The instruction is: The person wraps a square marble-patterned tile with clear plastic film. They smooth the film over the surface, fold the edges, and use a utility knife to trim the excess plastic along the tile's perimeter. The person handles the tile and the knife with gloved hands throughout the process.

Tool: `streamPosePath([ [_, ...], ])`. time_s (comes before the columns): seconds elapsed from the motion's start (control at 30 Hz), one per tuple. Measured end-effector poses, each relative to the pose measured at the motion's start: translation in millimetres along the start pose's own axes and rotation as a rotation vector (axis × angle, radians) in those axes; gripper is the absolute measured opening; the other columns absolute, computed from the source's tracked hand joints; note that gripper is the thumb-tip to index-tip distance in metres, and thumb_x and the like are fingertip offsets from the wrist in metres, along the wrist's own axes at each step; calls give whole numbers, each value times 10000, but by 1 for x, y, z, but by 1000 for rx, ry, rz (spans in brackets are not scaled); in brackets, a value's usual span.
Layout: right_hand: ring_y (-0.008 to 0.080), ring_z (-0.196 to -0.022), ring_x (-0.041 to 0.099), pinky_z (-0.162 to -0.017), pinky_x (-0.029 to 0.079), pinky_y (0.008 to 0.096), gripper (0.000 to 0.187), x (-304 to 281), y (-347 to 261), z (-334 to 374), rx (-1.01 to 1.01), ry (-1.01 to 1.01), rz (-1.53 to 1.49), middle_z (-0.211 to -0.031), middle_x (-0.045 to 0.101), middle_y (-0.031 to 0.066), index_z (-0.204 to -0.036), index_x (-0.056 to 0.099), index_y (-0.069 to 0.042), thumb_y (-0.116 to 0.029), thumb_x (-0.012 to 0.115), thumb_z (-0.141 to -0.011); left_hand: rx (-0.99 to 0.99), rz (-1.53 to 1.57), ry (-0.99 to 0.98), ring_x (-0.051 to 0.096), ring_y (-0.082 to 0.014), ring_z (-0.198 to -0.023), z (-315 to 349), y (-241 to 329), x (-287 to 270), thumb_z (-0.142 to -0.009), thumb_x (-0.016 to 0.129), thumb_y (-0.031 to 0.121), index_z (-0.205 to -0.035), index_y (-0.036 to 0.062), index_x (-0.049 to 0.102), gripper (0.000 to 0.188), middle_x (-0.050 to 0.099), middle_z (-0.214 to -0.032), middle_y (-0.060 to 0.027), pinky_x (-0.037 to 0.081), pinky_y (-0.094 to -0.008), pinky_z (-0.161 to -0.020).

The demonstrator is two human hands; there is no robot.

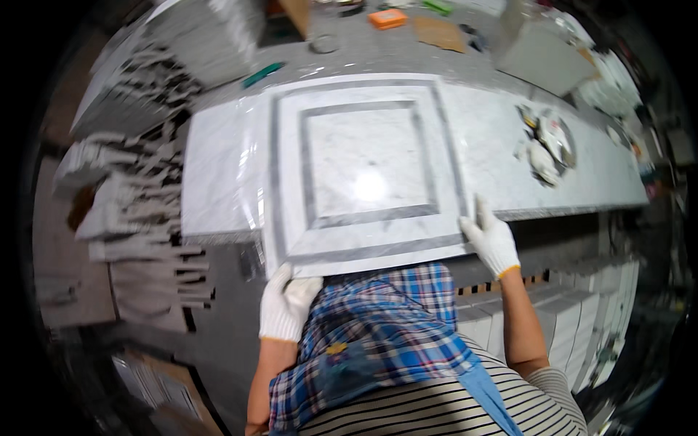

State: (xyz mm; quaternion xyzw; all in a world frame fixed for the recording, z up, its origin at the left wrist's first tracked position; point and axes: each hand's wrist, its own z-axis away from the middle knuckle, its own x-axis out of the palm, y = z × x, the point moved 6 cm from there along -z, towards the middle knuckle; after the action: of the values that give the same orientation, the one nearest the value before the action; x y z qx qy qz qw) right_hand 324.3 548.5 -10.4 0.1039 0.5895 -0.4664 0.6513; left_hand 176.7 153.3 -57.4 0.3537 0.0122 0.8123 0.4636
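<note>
A square white marble panel point(371, 156) with grey inlaid bands lies across a longer white slab point(218, 171), its near side jutting past the slab's front edge. My left hand point(286, 304), in a white knit glove, is closed on the panel's near left corner; its fingertips are partly hidden at the edge. At the near right corner, my gloved right hand point(492, 240) grips the side edge, thumb on the rim and forefinger stretched along it. A bright glare spot sits on the panel's surface.
A round dish with scrapers and white rags point(549, 149) rests on the slab's right. Behind are a green tool point(263, 74), a tape roll point(324, 43), an orange box point(387, 19) and brown cardboard point(440, 34). Stacked grey-white strips point(145, 196) stand left; pale blocks point(560, 320) sit below right.
</note>
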Motion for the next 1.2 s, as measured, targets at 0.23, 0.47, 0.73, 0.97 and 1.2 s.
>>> streamPosePath([
  [0.23,404,-975,715,-854,558,462,552,-31,24,14,64,38,-8,-1048,751,203,-1387,592,-96,-443,616,-959,-18,-159,90,714,-379,-938,-2,-5,-1,-974,649,143,-1193,6,587,265,682,-1157,-252,648,-456,-683],
  [0.47,384,-955,715,-844,545,452,343,-123,93,-37,126,621,-16,-1043,746,189,-1240,694,-152,-353,592,-982,-17,-100,34,723,-370,-1070,-8,-4,-6,-1000,593,167,-1297,-22,578,352,690,-1230,-232,672,-467,-766],
  [0.73,405,-972,713,-863,549,492,365,-186,173,-150,34,913,217,-1032,749,198,-1250,688,-160,-387,542,-1005,-14,-87,-3,674,-391,-1170,-14,-3,1,-1010,554,130,-1332,-37,539,363,647,-1313,-232,641,-526,-872],
  [0.97,428,-978,716,-834,552,544,538,-184,192,-266,177,349,709,-1067,729,257,-1171,726,-149,-537,375,-1045,7,-98,10,635,-459,-1212,-26,11,-6,-1060,524,209,-1403,-89,445,461,588,-1360,-325,614,-540,-944],
  [1.2,488,-1215,614,-1013,473,513,729,-188,243,-318,237,397,401,-1272,663,303,-1433,525,-128,-671,472,-949,-1,-153,125,726,-430,-988,-30,26,8,-1064,483,176,-1311,-93,525,368,684,-1183,-308,639,-537,-754],
])
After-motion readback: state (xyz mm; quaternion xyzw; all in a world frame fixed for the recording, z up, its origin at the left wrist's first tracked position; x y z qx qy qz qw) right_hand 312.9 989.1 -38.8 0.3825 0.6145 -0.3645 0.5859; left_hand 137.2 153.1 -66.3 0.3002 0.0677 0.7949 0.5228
